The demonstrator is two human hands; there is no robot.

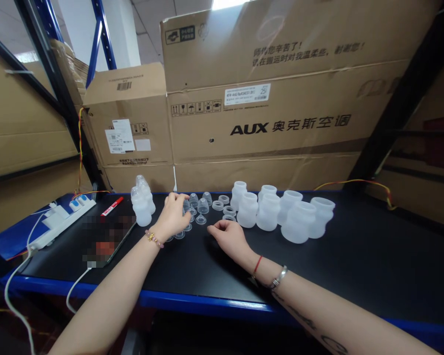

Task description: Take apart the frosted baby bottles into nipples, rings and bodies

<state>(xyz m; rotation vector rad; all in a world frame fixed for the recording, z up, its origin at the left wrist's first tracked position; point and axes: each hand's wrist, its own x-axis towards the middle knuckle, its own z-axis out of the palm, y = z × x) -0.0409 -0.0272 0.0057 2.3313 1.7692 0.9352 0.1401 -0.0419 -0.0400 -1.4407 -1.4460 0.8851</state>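
Observation:
My left hand [172, 217] is over the left side of a group of clear dome caps [204, 205] and bottle nipples [201, 219]. Its thumb and fingers are apart, and it covers some of these parts. My right hand [232, 237] hovers above the black tabletop, in front of several translucent rings [229, 210]. The fingers there are curled in with the tips together, and nothing shows between them. To its right stand several frosted, open-necked baby bottles [268, 212]. Left of my left hand are capped baby bottles [143, 212], upright and close together.
A phone [114, 241], partly blurred, lies at the left with a white cable. Behind it are a red marker [112, 206] and a white power strip [64, 224]. Large cardboard boxes [281, 162] wall off the back. A blue edge [207, 301] runs along the table's front.

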